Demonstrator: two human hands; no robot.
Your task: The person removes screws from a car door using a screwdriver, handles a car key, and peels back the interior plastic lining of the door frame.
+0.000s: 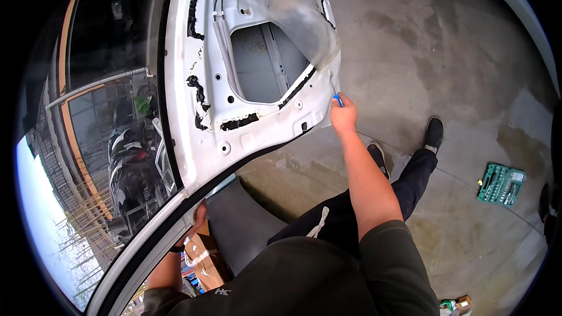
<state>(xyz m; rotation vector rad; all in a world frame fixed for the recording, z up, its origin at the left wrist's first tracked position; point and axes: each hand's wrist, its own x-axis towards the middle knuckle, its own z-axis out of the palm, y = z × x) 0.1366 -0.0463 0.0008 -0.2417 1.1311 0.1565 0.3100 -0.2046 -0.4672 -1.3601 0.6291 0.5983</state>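
A white car door [205,140] stands in front of me, its inner panel bare with black sealant strips around it. My right hand [344,112] is closed around a blue-handled screwdriver [337,99] at the door's right edge. Its thin shaft points up along that edge. A cloudy plastic sheet [293,17] hangs partly peeled over the large opening in the door. My left hand [198,220] is at the lower window frame [158,222], beside a dark grey panel [237,216]. The frame hides most of its fingers.
An open green tool case [501,185] lies on the concrete floor [468,111] to the right. Cardboard boxes [208,263] are below my left hand. The door's dark window glass [111,82] is at the left. Small items [456,304] lie at the lower right.
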